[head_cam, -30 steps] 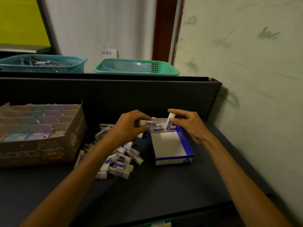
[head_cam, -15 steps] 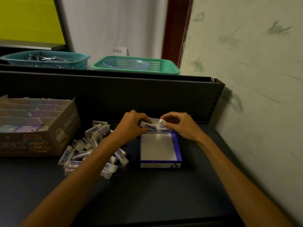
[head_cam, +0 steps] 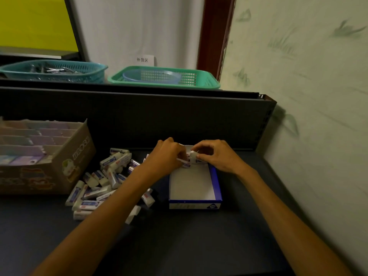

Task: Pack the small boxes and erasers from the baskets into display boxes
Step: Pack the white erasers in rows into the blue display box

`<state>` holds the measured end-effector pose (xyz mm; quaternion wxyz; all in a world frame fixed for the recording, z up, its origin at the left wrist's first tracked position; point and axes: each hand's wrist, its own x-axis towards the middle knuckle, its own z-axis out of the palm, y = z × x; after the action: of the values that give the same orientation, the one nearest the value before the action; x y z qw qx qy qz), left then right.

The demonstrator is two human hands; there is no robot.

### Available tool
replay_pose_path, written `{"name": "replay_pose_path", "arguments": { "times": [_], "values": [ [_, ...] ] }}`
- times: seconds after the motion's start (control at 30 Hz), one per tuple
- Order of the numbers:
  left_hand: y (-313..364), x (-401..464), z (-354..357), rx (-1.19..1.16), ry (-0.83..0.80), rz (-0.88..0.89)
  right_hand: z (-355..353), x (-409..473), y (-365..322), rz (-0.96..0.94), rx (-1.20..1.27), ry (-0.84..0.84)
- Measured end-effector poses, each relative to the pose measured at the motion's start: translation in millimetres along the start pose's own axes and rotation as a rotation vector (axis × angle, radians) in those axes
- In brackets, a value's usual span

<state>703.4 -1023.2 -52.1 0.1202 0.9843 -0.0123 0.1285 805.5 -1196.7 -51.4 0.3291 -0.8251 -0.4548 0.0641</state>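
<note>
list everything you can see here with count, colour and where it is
display box: one, white inside with blue walls, on the dark shelf at centre right, mostly bare
erasers in the box: a few, white with blue sleeves, at its far end
loose erasers: a pile, too many to count, white with blue sleeves, left of the display box
cardboard box: one, brown with pastel dividers, far left
teal basket: one, upper ledge, left
green basket: one, upper ledge, centre, a blue bowl-like thing inside
paper sign: one, white, behind the baskets
left hand: grips an eraser over the box's far end
right hand: pinches an eraser there
</note>
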Motion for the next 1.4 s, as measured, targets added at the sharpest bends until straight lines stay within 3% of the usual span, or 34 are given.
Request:
{"name": "replay_pose_path", "arguments": {
  "times": [0.7,0.87,1.4],
  "values": [
    [2.5,5.2,7.4,0.123,-0.096,-0.008,4.7,8.5,-0.9,0.022,-0.285,-0.156],
    [1.8,1.3,5.1,0.193,-0.002,0.023,4.5,11.2,3.6,0.049,-0.436,-0.119],
    [3.2,4.7,6.0,0.032,-0.072,-0.086,-1.9,13.2,4.3,0.054,-0.361,-0.18]
  ]
}}
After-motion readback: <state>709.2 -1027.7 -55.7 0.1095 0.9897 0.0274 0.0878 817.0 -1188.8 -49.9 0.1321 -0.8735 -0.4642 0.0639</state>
